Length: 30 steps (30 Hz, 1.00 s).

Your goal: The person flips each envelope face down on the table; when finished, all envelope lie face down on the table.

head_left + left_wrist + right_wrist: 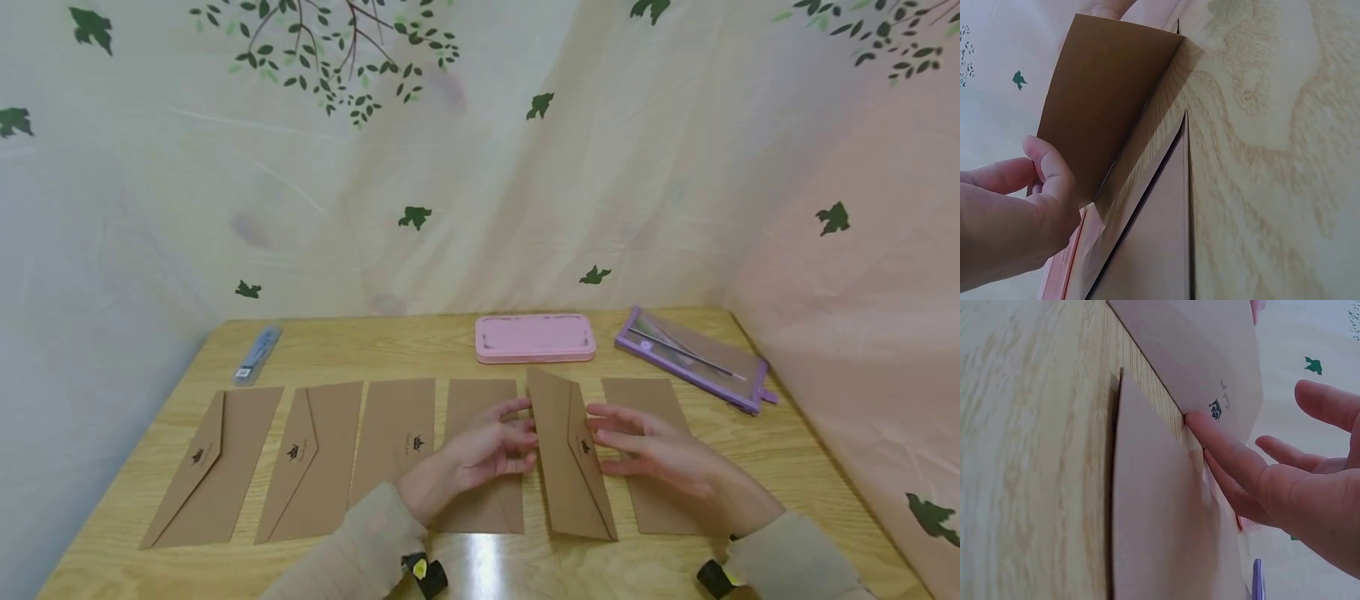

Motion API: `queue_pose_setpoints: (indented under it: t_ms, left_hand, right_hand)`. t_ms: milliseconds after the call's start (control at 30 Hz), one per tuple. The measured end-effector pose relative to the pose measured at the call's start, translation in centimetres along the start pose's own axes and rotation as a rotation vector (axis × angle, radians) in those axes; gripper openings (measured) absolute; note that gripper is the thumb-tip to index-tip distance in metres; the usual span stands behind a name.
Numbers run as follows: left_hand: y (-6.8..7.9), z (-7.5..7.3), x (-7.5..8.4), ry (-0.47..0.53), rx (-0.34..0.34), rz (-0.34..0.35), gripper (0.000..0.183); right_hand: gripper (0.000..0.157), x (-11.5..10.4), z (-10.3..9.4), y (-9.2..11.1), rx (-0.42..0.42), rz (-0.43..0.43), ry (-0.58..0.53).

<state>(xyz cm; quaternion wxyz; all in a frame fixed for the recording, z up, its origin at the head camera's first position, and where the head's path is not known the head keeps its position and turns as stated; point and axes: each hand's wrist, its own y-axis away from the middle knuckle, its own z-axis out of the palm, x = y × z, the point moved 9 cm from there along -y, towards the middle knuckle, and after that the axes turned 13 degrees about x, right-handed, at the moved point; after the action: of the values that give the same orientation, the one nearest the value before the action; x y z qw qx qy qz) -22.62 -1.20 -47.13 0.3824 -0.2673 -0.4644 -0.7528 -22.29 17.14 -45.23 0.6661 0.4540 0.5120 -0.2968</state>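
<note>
The left hand [480, 446] pinches the raised edge of a rectangular brown-paper envelope [566, 458], tilted between the 2 separated hands; the right hand [663, 450], outstretched, touches it. A crown print [1215, 410] and script [1225, 394], apparently "Thank you", mark it. 5 similar envelopes [324, 454] lie around the hands on the wood-grained surface [375, 350].

Wood-grain table [375, 350] under envelopes [318, 462], cases [536, 338], pouch [701, 354]
</note>
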Motion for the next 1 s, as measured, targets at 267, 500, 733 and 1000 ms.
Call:
queue_pose_setpoints:
  t_ms: [267,500,733,1000]
  left_hand:
    - [0.2,0.7,0.6,-0.005,-0.037,0.011,0.067]
    - [0.3,1.2,0.9,-0.024,-0.046,0.021,0.063]
    - [0.2,1.3,0.9,-0.034,-0.052,0.022,0.063]
    - [0.4,1.8,0.8,-0.048,-0.067,0.017,0.056]
  right_hand:
    - [0.070,0.1,0.1,-0.1,-0.010,-0.004,-0.018]
    - [0.070,0.0,0.3,-0.2,-0.006,-0.007,-0.023]
    - [0.070,-0.1,0.6,-0.1,-0.009,0.000,-0.029]
    - [0.068,-0.3,2.2,-0.2,-0.042,-0.021,-0.045]
